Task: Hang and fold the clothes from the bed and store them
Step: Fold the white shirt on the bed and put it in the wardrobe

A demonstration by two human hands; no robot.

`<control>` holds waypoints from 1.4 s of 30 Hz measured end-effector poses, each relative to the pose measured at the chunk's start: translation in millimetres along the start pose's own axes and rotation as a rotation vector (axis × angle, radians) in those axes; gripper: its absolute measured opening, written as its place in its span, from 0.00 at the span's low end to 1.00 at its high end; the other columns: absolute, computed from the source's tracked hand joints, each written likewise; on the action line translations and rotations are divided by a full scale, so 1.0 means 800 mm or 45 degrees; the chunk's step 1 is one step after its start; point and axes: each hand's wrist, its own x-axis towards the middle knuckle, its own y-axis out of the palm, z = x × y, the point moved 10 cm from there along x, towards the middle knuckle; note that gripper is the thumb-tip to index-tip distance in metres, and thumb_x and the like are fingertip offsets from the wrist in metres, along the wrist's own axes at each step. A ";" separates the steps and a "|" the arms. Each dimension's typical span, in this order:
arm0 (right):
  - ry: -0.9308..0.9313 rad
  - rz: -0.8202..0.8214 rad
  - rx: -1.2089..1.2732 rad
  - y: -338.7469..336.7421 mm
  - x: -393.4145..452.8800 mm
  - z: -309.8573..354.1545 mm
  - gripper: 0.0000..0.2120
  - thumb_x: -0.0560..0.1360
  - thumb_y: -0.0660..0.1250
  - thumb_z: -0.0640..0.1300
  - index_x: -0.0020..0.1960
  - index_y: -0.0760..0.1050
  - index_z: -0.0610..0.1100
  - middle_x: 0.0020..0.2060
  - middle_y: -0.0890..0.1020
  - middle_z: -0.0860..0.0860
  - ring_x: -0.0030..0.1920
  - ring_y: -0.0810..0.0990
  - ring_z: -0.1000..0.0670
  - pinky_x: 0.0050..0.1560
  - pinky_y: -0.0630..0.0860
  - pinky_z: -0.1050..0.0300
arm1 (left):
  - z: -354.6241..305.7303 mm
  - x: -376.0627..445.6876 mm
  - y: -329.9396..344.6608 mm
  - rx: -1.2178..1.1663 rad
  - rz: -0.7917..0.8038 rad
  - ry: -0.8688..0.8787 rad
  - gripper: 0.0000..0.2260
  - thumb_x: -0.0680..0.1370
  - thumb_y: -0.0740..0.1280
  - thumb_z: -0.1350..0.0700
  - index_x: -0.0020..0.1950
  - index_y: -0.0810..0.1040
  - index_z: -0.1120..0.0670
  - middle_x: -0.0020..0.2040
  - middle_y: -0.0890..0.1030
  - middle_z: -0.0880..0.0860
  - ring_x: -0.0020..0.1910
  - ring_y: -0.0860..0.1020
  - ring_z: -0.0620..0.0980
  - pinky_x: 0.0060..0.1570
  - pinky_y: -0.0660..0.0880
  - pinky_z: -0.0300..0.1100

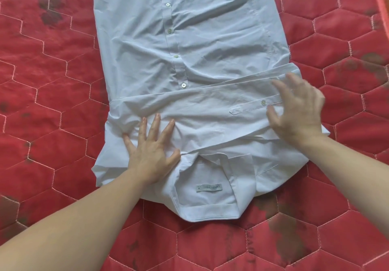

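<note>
White shirt (189,60) lies flat mid-frame on red quilt (52,81), buttons up, collar toward the bottom, one sleeve (200,104) folded across. Left hand (150,152) presses flat on the shirt lower left, fingers spread, gripping nothing. Right hand (299,110), blurred, fingers open, is over the sleeve's cuff end at right. Collar label (209,188) upside down, partly legible: "URBAN".

Lighting: soft, even, daylight-like; bright overall. No glare. Shadows faint, only in creases of the white shirt (189,60) and under its near hem. Right hand (294,110) motion-blurred; left hand (149,150) sharp. Wide-angle bowing of the quilted bed cover (52,81) toward its edges. Orange smear, out of focus, top right corner.
</note>
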 end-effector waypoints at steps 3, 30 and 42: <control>-0.132 0.444 -0.186 0.059 -0.016 0.014 0.28 0.76 0.55 0.57 0.76 0.59 0.53 0.77 0.57 0.46 0.75 0.57 0.43 0.71 0.51 0.40 | 0.000 -0.001 0.001 0.025 0.031 0.006 0.33 0.76 0.54 0.35 0.76 0.41 0.35 0.79 0.37 0.45 0.77 0.34 0.52 0.69 0.41 0.70; -0.439 0.798 0.419 0.048 -0.153 0.129 0.27 0.68 0.59 0.42 0.66 0.74 0.52 0.66 0.75 0.52 0.62 0.77 0.46 0.57 0.76 0.49 | -0.072 -0.123 -0.009 -0.441 -0.193 0.679 0.22 0.69 0.63 0.56 0.63 0.71 0.48 0.61 0.78 0.51 0.54 0.79 0.57 0.48 0.79 0.48; 0.454 1.304 0.817 0.056 -0.106 0.059 0.12 0.76 0.69 0.46 0.37 0.77 0.40 0.32 0.73 0.49 0.35 0.70 0.51 0.39 0.64 0.55 | 0.027 -0.054 -0.031 -0.966 0.295 -0.157 0.22 0.74 0.70 0.42 0.29 0.66 0.52 0.25 0.65 0.46 0.25 0.63 0.44 0.30 0.61 0.42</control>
